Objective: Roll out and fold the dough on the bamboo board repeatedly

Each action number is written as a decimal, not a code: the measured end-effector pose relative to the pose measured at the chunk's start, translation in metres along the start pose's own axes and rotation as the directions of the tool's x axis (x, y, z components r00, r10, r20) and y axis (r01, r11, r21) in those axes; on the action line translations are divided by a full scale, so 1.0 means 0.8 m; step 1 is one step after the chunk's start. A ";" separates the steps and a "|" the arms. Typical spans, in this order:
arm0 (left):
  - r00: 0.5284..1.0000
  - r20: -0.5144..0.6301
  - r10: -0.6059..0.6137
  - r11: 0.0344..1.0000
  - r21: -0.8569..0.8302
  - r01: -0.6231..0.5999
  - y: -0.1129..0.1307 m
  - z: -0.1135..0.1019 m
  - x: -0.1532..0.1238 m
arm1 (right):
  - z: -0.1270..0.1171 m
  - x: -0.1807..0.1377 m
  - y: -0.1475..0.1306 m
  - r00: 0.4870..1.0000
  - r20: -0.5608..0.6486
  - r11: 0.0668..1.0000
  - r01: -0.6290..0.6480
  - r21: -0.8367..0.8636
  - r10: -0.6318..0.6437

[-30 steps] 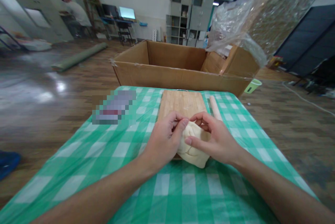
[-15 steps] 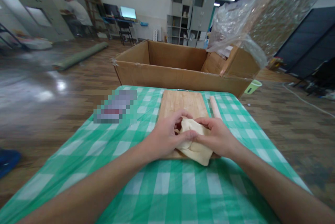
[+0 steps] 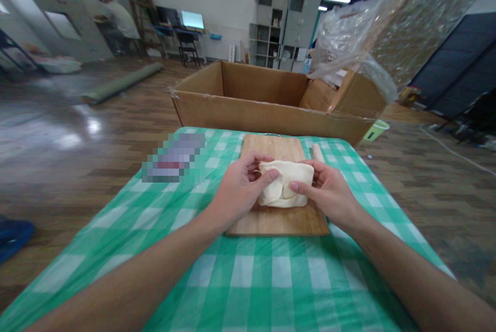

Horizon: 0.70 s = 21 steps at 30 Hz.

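A pale lump of dough (image 3: 285, 183), folded over on itself, rests on a wooden cutting board (image 3: 276, 218) laid on a green and white checked tablecloth (image 3: 240, 275). My left hand (image 3: 237, 192) grips the dough's left side, thumb pressed on top and fingers curled behind. On the right side my right hand (image 3: 329, 190) holds it the same way, thumb on the front edge. A wooden rolling pin (image 3: 318, 153) lies just right of the board, mostly hidden behind my right hand.
A large open cardboard box (image 3: 271, 99) stands beyond the table's far edge, with crumpled clear plastic (image 3: 380, 27) over its right side. A blurred patch (image 3: 173, 158) lies left of the board. A person (image 3: 116, 19) stands far back left by desks and a ladder.
The dough was hanging over the board's near edge. Both hands have folded it and moved it away from me onto the middle of the board, where it is now more compact.
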<state>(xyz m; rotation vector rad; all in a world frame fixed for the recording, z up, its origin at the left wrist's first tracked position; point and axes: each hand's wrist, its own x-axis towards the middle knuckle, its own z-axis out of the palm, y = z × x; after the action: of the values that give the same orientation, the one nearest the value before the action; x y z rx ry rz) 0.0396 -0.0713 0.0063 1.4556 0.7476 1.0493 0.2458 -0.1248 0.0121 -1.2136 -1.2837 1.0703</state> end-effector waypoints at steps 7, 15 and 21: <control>0.959 0.176 -0.224 0.963 -0.107 0.245 -0.003 -0.001 0.004 | -0.001 0.005 0.014 0.993 -0.113 0.997 -0.037 0.073 0.046; 0.997 0.034 -0.072 0.984 0.168 0.065 0.003 -0.002 -0.003 | 0.004 -0.002 0.008 0.971 -0.136 0.967 0.172 -0.187 -0.199; 0.945 0.101 0.310 0.726 0.617 -0.304 0.002 -0.031 0.011 | -0.006 -0.005 0.007 0.838 0.217 0.625 0.523 -0.580 -0.500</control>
<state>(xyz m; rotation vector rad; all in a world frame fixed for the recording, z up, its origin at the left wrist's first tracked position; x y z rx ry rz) 0.0202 -0.0533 0.0083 2.2173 0.9369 1.1064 0.2507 -0.1284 0.0064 -1.1641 -1.9572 0.2257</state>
